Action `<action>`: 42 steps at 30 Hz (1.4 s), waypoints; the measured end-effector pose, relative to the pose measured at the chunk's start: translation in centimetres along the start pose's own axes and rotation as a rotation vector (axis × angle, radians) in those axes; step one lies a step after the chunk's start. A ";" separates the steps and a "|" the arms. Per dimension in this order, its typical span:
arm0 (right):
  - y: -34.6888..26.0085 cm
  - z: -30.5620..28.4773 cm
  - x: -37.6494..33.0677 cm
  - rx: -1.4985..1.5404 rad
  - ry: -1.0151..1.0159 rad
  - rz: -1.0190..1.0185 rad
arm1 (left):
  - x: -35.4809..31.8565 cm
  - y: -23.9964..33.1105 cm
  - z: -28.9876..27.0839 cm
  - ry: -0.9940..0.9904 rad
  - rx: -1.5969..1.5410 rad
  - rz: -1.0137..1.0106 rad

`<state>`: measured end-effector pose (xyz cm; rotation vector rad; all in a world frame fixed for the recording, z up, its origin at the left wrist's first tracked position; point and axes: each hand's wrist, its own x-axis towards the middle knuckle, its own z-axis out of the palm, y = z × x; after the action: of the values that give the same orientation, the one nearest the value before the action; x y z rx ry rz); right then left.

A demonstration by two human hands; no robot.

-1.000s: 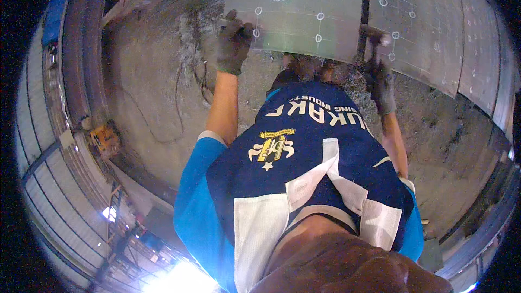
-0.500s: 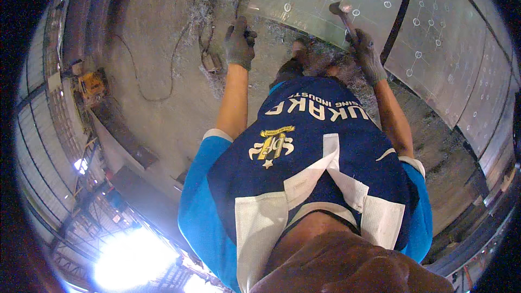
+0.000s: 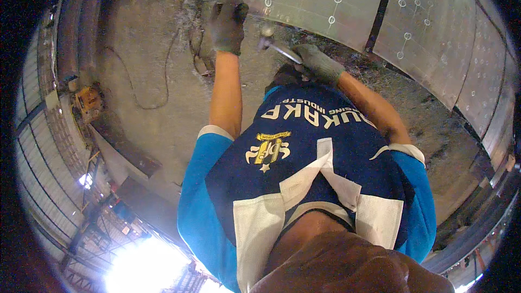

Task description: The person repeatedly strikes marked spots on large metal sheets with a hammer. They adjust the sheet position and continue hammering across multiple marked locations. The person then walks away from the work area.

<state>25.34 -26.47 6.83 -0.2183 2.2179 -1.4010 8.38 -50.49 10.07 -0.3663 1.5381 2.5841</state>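
My right hand [image 3: 319, 64], in a grey work glove, grips the handle of a hammer [image 3: 283, 51]. The hammer lies across in front of me, its head pointing left towards my other hand. My left hand [image 3: 228, 28], gloved the same way, is curled closed beside the near left corner of a grey steel plate [image 3: 304, 1]. What its fingers hold, if anything, cannot be made out. Chalk-white circles and thin lines mark the plate. Both hands are on my side of its near edge, with the hammer head between them.
To the right, beyond a dark gap, lies another marked steel plate [image 3: 434, 49]. A cable [image 3: 164, 97] loops over the dirty floor, near a small metal piece [image 3: 203, 66]. A yellow machine [image 3: 88, 103] stands at left, below long dark beams [image 3: 81, 16].
My right hand has swung the hammer left and down, away from over the plate. My left hand has shifted up and slightly left. The view has shifted a little.
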 end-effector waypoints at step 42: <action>4.9 0.2 -19.3 0.782 1.036 0.571 | 0.5 -15.1 17.9 -0.460 1.093 0.234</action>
<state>42.68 -16.91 8.81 1.5672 1.8440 -2.1051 8.47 -27.55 5.31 0.4944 2.4953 1.3781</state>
